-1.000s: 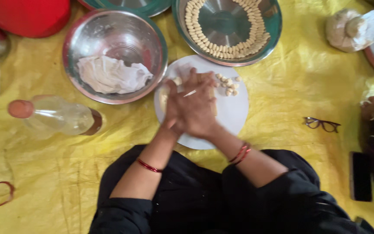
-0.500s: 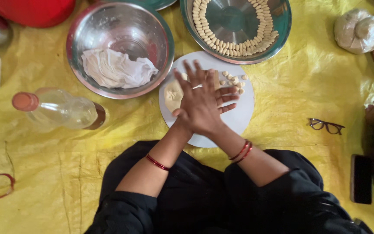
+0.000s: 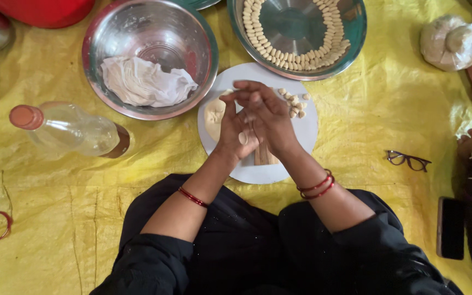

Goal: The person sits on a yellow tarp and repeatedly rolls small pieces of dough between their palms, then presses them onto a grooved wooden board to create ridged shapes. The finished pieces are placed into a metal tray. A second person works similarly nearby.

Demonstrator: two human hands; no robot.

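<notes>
Now our left hand [image 3: 236, 128] and right hand [image 3: 266, 114] have stopped rubbing flat | palms parted, a small dough piece [image 3: 242, 137] pinched between them above the white plate [image 3: 301, 136] | rolling looks finished | dough lump [image 3: 214, 116] waits alongside.

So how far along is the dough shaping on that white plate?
Done: a steel tray is ringed with many small shaped pieces, and a few more lie on the white plate. In hand: the left hand and right hand are pressed together above the plate. Left: a dough lump on the plate.
</notes>
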